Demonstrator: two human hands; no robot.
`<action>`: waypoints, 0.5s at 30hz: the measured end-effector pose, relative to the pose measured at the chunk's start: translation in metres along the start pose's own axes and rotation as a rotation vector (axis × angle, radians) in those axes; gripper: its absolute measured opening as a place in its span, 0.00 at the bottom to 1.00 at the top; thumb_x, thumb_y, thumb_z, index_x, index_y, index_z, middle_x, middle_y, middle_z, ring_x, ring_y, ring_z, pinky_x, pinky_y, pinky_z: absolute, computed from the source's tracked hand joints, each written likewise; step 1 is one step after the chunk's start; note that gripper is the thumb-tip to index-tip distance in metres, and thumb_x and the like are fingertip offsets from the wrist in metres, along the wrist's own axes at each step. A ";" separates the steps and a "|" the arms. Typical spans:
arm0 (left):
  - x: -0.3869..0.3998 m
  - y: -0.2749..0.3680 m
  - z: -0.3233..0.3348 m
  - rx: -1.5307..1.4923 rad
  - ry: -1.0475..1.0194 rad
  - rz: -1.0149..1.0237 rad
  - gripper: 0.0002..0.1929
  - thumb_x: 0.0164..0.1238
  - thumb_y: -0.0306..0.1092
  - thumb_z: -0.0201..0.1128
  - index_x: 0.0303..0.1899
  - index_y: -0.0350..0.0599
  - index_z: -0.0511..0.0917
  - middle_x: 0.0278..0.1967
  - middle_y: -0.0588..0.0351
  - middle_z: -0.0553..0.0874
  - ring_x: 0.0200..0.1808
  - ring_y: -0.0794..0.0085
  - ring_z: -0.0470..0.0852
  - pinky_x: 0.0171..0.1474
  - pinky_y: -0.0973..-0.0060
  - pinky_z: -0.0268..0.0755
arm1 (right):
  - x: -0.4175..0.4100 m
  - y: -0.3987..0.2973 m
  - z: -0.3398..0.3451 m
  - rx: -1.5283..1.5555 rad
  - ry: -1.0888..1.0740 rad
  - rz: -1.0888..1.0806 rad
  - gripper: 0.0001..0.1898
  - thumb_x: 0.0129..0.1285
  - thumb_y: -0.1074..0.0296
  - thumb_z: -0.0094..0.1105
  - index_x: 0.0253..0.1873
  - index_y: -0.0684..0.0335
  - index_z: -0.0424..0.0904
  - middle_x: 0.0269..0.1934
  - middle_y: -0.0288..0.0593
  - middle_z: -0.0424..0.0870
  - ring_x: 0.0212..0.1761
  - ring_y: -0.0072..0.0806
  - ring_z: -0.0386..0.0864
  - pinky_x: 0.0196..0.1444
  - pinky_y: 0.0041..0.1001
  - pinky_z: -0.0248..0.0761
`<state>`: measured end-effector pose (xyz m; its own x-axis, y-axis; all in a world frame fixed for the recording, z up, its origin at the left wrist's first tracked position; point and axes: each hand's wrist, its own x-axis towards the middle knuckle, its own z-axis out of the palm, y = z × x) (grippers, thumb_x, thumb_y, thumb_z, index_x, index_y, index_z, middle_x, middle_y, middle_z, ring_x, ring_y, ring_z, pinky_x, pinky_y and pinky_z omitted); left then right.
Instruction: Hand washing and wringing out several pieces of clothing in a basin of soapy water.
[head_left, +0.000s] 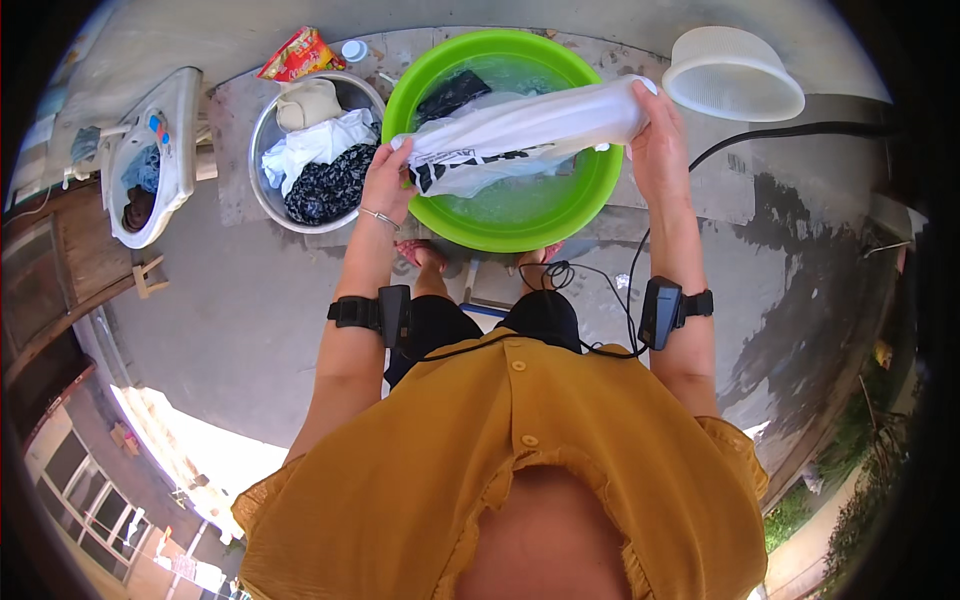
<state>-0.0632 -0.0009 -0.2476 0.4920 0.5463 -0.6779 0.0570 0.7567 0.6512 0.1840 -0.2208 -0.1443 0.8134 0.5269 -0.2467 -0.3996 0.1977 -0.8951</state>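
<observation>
A wet white garment (525, 120) with black print is stretched across the round green plastic basin (517, 238). My left hand (388, 180) grips its left end near the basin's rim. At the other end my right hand (660, 139) holds a bunched part of the cloth, over the basin's right side. The lower folds hang down to the cloudy, sudsy water (495, 214), and I cannot tell how much of them is under it. A dark cloth (454, 95) lies in the water at the back left of the basin.
To the left, a metal bowl (264, 196) holds white, beige and black patterned cloths. Behind it are a red and yellow packet (300, 54) and a white cap (354, 51). A white plastic strainer basket (731, 75) stands back right, near a black hose (795, 132). A washbasin (180, 161) is far left.
</observation>
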 end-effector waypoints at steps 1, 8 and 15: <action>-0.002 0.005 -0.002 0.037 0.042 -0.008 0.08 0.69 0.36 0.64 0.43 0.48 0.76 0.38 0.63 0.81 0.36 0.75 0.77 0.38 0.75 0.70 | -0.001 -0.011 0.000 -0.014 0.026 -0.010 0.12 0.67 0.62 0.60 0.47 0.65 0.77 0.40 0.36 0.81 0.41 0.21 0.77 0.46 0.23 0.69; -0.010 0.029 -0.008 0.285 -0.113 0.285 0.07 0.67 0.27 0.63 0.43 0.46 0.77 0.29 0.65 0.81 0.27 0.83 0.74 0.33 0.85 0.66 | -0.003 -0.035 0.008 -0.215 -0.032 0.086 0.11 0.68 0.60 0.60 0.47 0.60 0.76 0.39 0.35 0.81 0.40 0.19 0.78 0.45 0.23 0.71; -0.070 0.078 0.084 0.251 -0.516 0.486 0.14 0.65 0.21 0.62 0.51 0.42 0.73 0.38 0.58 0.83 0.39 0.81 0.81 0.42 0.82 0.74 | 0.000 -0.011 0.002 -0.182 -0.162 0.171 0.09 0.67 0.61 0.60 0.43 0.60 0.78 0.37 0.32 0.80 0.38 0.16 0.75 0.40 0.20 0.68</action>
<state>-0.0206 -0.0102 -0.1210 0.8533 0.5139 -0.0887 -0.1045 0.3351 0.9364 0.1874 -0.2215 -0.1331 0.6572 0.6675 -0.3499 -0.4305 -0.0486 -0.9013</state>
